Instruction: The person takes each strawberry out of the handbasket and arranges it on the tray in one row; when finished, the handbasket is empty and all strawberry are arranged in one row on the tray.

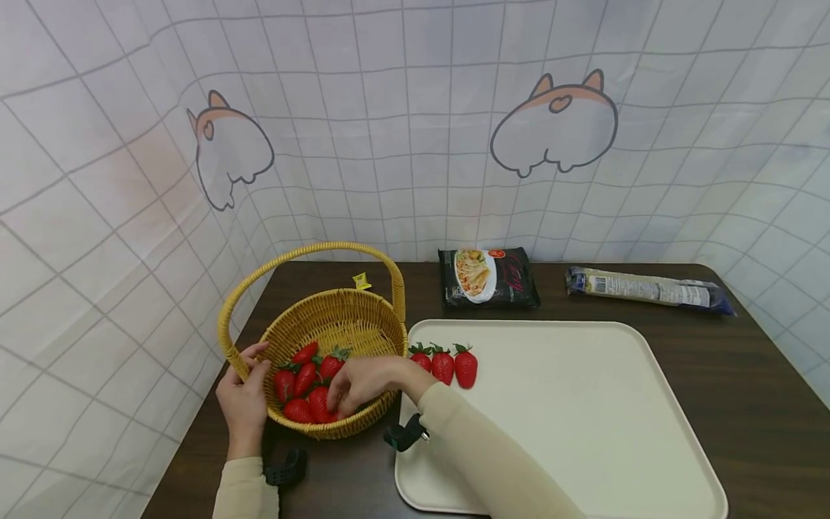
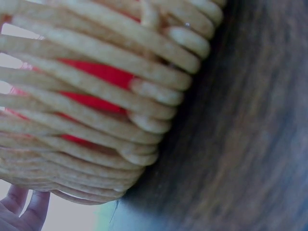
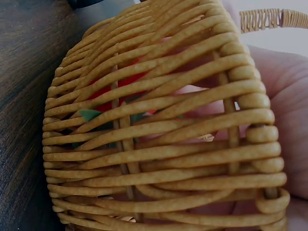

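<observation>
Your left hand [image 1: 243,396] grips the round, woven wicker basket [image 1: 331,306] at its arched handle's [image 1: 324,246] foot. Inside lie glossy, conical strawberries [image 1: 305,378]; your right hand [image 1: 369,376] dips among them, its fingers [image 1: 336,393] bent, their hold impossible to tell. Rightward, three strawberries [image 1: 443,366] line a smooth, round-cornered tray [image 1: 558,418] on the wood-grained counter [image 1: 720,382].

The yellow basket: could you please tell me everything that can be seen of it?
The basket is round, yellow-brown and looks woven from wicker, with gaps between the strands and a wrapped handle arching over it. It appears to stand upright on the dark table, left of the pale tray. Red strawberries lie inside. The left hand holds it near the handle's left base; the right hand reaches in over the rim.
</observation>
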A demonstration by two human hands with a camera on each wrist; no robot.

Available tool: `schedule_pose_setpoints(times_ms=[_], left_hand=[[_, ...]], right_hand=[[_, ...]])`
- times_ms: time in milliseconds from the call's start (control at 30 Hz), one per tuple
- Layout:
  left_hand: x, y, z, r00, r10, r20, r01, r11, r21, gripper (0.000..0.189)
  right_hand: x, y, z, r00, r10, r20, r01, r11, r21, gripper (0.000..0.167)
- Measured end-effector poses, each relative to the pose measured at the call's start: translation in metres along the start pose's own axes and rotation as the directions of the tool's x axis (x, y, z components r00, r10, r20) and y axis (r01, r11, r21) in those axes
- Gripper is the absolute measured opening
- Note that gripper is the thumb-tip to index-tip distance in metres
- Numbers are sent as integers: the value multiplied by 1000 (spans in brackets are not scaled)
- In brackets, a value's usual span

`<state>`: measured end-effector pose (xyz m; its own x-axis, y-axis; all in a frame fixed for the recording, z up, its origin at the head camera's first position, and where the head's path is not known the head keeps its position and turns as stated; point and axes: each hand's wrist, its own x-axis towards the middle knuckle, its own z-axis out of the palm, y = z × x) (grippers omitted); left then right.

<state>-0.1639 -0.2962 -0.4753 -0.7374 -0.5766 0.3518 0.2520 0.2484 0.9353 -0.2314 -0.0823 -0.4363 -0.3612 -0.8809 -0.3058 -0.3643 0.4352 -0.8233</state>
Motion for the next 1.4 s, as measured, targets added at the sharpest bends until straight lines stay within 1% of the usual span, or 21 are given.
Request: schedule_pose_setpoints(times_ms=[100,167,333,467,600,800,867,967,1067,1133,1200,1300,1400], left_hand=[[4,-11,-1,1000,-4,-6,4,1000,-2,11],[4,-13,0,1000,-7,-6,7,1000,-1,12],[4,-12,-1,1000,-20,-11,20,1000,13,13],[2,-9,-1,999,-27,-19,28,999,25,14],[1,-8,0,999,-25,-24,26,999,38,13],[2,-9,0,999,-12,-37,14,999,43,10],[2,-10,0,999,-4,-35,5,999,40,9],[2,-9,1,1000,9,-27,-8,999,36,10],[2,-8,2,1000,16,-19,-16,999,36,11],[2,-8,1,1000,14,-16,-14,999,32,12],[3,-9,0,1000,8,-14,-7,1000,26,13],[3,-12,0,1000,-6,-17,7,1000,9,13],[3,-12,0,1000,-15,-19,15,1000,-10,14]], right_hand=[[-1,0,-1,1000,-9,28,9,1000,9,23],[-1,1,-2,999,-16,41,15,1000,24,23],[0,2,-1,998,-32,53,31,999,23,23],[0,3,1,999,-34,33,34,999,9,22],[0,3,1,999,-36,19,35,998,48,24],[1,4,-1,996,-69,64,66,997,50,31],[1,4,-1,996,-69,61,66,996,55,32],[2,6,-1,997,-72,14,71,994,83,30],[2,7,-1,994,-88,-70,95,990,100,28],[1,7,-1,986,-113,-122,127,986,112,27],[0,6,-1,976,-142,-166,160,982,100,27],[-3,5,-1,962,-176,-208,198,976,91,26],[-5,5,-1,951,-193,-241,220,972,88,25]])
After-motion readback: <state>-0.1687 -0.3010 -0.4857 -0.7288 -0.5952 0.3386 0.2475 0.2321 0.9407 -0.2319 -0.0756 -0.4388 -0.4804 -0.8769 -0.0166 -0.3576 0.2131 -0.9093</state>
